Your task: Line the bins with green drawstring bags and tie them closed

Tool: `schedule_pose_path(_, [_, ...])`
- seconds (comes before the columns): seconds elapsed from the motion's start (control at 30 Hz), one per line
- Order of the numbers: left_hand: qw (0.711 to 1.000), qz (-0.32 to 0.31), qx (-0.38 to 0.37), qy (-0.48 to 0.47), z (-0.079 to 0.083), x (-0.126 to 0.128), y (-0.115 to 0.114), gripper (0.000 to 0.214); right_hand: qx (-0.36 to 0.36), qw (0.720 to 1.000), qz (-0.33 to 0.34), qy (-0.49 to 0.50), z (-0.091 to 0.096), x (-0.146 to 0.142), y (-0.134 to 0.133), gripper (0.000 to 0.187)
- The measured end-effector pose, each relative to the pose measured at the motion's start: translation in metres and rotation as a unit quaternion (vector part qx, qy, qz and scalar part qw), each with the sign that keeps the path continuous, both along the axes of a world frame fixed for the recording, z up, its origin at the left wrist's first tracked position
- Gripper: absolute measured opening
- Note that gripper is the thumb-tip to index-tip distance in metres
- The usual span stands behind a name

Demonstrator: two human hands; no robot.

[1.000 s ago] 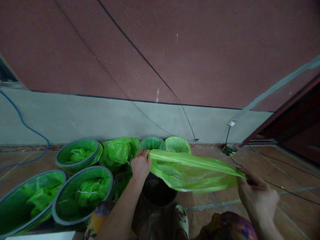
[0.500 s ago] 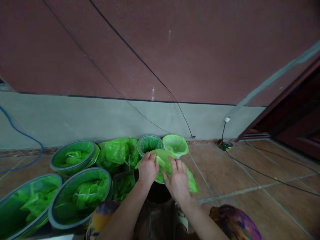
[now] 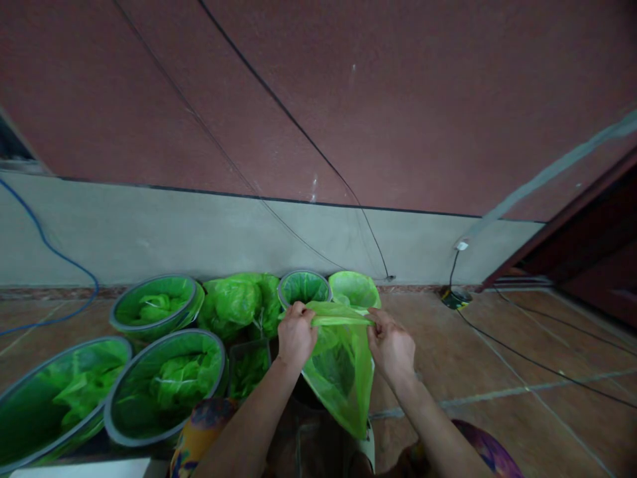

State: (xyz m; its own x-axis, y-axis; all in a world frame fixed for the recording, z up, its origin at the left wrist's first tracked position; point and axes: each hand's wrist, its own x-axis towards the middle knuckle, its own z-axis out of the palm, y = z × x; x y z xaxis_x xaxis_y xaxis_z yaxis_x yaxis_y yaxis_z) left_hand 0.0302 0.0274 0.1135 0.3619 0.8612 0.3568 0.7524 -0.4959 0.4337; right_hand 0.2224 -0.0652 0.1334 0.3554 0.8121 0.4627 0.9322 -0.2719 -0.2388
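Observation:
Both hands hold a thin green plastic bag (image 3: 343, 368) by its top edge. My left hand (image 3: 295, 336) pinches the left end of that edge. My right hand (image 3: 391, 344) pinches the right end, and the edge is stretched taut between them. The bag hangs down from the hands over a dark bin (image 3: 300, 390) that is mostly hidden behind it and my left forearm. A sandalled foot shows just below the bag's tip.
Several grey-rimmed bins lined with green bags stand along the left: a large one (image 3: 166, 378), another (image 3: 155, 307) behind it and a small one (image 3: 303, 289) by the wall. A loose green bag (image 3: 237, 302) lies among them. Black cables (image 3: 522, 362) cross the tiled floor at right.
The bag was stretched out sideways, then gathered between both hands over the bin. Now the hands have moved apart a little and the bag hangs down from its top edge.

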Motion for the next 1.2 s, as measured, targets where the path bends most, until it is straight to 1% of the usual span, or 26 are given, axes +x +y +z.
schedule_pose_path(0.07, [0.999, -0.008, -0.021, -0.049, -0.001, 0.001, 0.002, 0.021, -0.002, 1.000, -0.020, 0.008, 0.002, 0.005, -0.004, 0.031])
schedule_pose_path(0.13, [0.991, -0.028, -0.071, -0.111, -0.002, 0.003, 0.005, 0.022, -0.008, 0.999, -0.035, 0.020, 0.003, 0.006, -0.008, 0.030])
schedule_pose_path(0.2, [0.968, -0.073, -0.145, -0.190, -0.003, 0.005, 0.007, 0.016, -0.009, 0.999, -0.032, 0.035, 0.003, 0.005, -0.010, 0.030])
schedule_pose_path(0.23, [0.948, -0.105, -0.192, -0.233, -0.002, 0.007, 0.007, 0.012, -0.007, 0.999, -0.031, 0.040, 0.003, 0.004, -0.010, 0.030])
schedule_pose_path(0.27, [0.919, -0.139, -0.248, -0.275, -0.001, 0.007, 0.006, 0.010, -0.004, 0.999, -0.030, 0.044, 0.002, 0.004, -0.011, 0.030])
schedule_pose_path(0.33, [0.843, -0.191, -0.371, -0.341, 0.004, 0.006, 0.003, 0.020, 0.002, 0.998, -0.039, 0.051, 0.001, 0.005, -0.011, 0.031])
schedule_pose_path(0.37, [0.804, -0.206, -0.427, -0.360, 0.007, 0.005, 0.001, 0.026, 0.002, 0.997, -0.047, 0.057, 0.001, 0.007, -0.011, 0.031])
schedule_pose_path(0.4, [0.771, -0.213, -0.471, -0.371, 0.010, 0.003, -0.001, 0.031, 0.001, 0.997, -0.053, 0.064, 0.000, 0.009, -0.010, 0.031])
schedule_pose_path(0.43, [0.747, -0.218, -0.503, -0.377, 0.014, 0.000, -0.003, 0.034, -0.001, 0.996, -0.057, 0.071, 0.000, 0.011, -0.010, 0.031])
schedule_pose_path(0.47, [0.732, -0.221, -0.522, -0.378, 0.016, -0.002, -0.004, 0.036, -0.004, 0.995, -0.061, 0.077, 0.000, 0.014, -0.010, 0.031])
schedule_pose_path(0.5, [0.726, -0.223, -0.531, -0.375, 0.018, -0.004, -0.004, 0.036, -0.007, 0.995, -0.065, 0.081, 0.001, 0.016, -0.010, 0.031])
schedule_pose_path(0.53, [0.728, -0.227, -0.531, -0.368, 0.019, -0.006, -0.004, 0.035, -0.008, 0.994, -0.068, 0.083, 0.002, 0.018, -0.010, 0.031])
schedule_pose_path(0.6, [0.748, -0.233, -0.514, -0.349, 0.017, -0.007, -0.002, 0.033, -0.010, 0.994, -0.071, 0.081, 0.003, 0.020, -0.009, 0.030])
schedule_pose_path(0.63, [0.765, -0.236, -0.495, -0.338, 0.015, -0.007, -0.001, 0.030, -0.011, 0.994, -0.072, 0.080, 0.004, 0.020, -0.009, 0.030])
schedule_pose_path(0.67, [0.788, -0.239, -0.463, -0.327, 0.014, -0.006, 0.000, 0.025, -0.012, 0.994, -0.074, 0.079, 0.005, 0.020, -0.008, 0.030])
schedule_pose_path(0.73, [0.851, -0.236, -0.353, -0.307, 0.011, -0.004, 0.002, 0.012, -0.017, 0.994, -0.079, 0.079, 0.005, 0.018, -0.008, 0.031])
schedule_pose_path(0.77, [0.885, -0.226, -0.282, -0.295, 0.010, -0.003, 0.002, 0.005, -0.018, 0.993, -0.081, 0.080, 0.005, 0.017, -0.009, 0.031])
schedule_pose_path(0.8, [0.915, -0.209, -0.205, -0.279, 0.009, -0.002, 0.002, 0.002, -0.018, 0.994, -0.076, 0.080, 0.004, 0.015, -0.010, 0.031])
schedule_pose_path(0.83, [0.938, -0.186, -0.129, -0.261, 0.009, -0.002, 0.001, 0.008, -0.019, 0.995, -0.062, 0.077, 0.003, 0.012, -0.011, 0.031])
schedule_pose_path(0.87, [0.955, -0.157, -0.061, -0.244, 0.009, -0.002, 0.001, 0.012, -0.020, 0.996, -0.043, 0.072, 0.001, 0.010, -0.014, 0.031])
schedule_pose_path(0.93, [0.972, -0.093, 0.047, -0.213, 0.007, -0.003, 0.000, 0.016, -0.021, 0.998, 0.003, 0.060, -0.004, 0.005, -0.020, 0.030])
schedule_pose_path(1.0, [0.972, -0.034, 0.125, -0.195, 0.005, -0.005, 0.001, 0.016, -0.013, 0.998, 0.040, 0.054, -0.010, 0.002, -0.027, 0.028])
schedule_pose_path(1.03, [0.970, -0.012, 0.150, -0.193, 0.004, -0.006, 0.001, 0.017, -0.006, 0.997, 0.048, 0.053, -0.012, 0.001, -0.031, 0.027])
schedule_pose_path(1.1, [0.966, 0.008, 0.169, -0.196, 0.003, -0.007, 0.003, 0.021, 0.001, 0.998, 0.051, 0.047, -0.015, 0.001, -0.037, 0.026])
schedule_pose_path(1.2, [0.967, 0.007, 0.148, -0.205, 0.002, -0.007, 0.002, 0.027, -0.014, 0.999, 0.034, 0.005, -0.013, -0.006, -0.042, 0.028])
